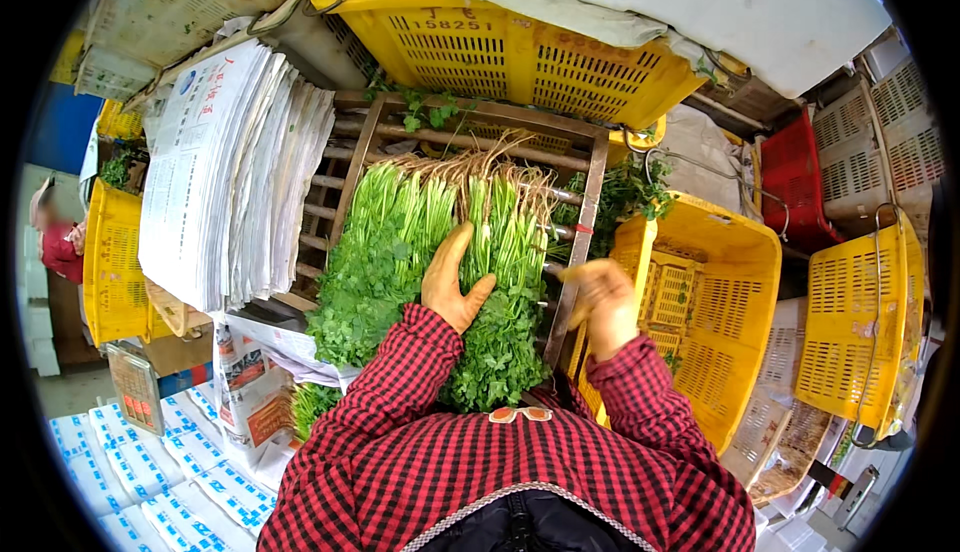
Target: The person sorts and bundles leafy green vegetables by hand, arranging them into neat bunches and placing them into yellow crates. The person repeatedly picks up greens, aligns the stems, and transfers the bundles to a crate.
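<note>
Bunches of green coriander-like herbs (360,259) lie side by side on a metal-framed rack (592,199), their brown roots pointing away from me and their leaves towards me. My left hand (454,278), in a yellowish glove, rests on the bunches with thumb and fingers apart, the fingers along the stems. To the right of the herbs, over the rack's right edge, my right hand (604,297) is raised. It is blurred, its fingers look bent, and whether it holds anything cannot be told.
A thick stack of newspapers (187,177) stands left of the rack. Beyond it is a yellow plastic crate (517,49). A deep yellow crate (705,312) stands at the right, near a red crate (795,177). White packages (150,462) lie lower left. A person (60,244) is at the far left.
</note>
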The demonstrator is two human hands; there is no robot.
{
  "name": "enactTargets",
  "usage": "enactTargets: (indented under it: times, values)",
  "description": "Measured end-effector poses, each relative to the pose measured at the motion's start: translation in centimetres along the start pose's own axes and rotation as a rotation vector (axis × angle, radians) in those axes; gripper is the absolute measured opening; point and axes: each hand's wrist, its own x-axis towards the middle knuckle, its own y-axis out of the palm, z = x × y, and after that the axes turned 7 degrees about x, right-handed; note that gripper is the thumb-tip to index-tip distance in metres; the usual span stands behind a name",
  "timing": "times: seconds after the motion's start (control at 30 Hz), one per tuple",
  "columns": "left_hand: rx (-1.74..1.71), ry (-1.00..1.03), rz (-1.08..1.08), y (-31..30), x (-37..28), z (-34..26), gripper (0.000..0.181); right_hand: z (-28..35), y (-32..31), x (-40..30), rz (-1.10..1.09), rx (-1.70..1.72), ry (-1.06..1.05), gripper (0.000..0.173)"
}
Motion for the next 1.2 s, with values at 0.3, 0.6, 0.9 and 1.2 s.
enactTargets:
  times: [0.3, 0.6, 0.9, 1.2]
  values:
    - [-0.009, 0.031, 0.026, -0.5, 0.3, -0.2, 0.078, -4.5, 1.8, 5.1, -0.012, -1.234, -0.492, 0.024]
    - [0.051, 0.035, 0.048, -1.3, 0.1, -0.8, 0.071, 0.1, -2.8, 2.5, -0.363, -0.79, -0.29, 0.062]
    - [0.017, 0.006, 0.118, -2.0, 0.8, -1.4, 0.067, -2.3, 3.3, 8.5, -0.171, -1.184, -0.098, 0.042]
    - [0.315, 0.323, 0.314, -2.6, 1.9, -6.1, 0.062, 0.3, -0.2, 9.0, -0.421, -0.489, -0.368, 0.043]
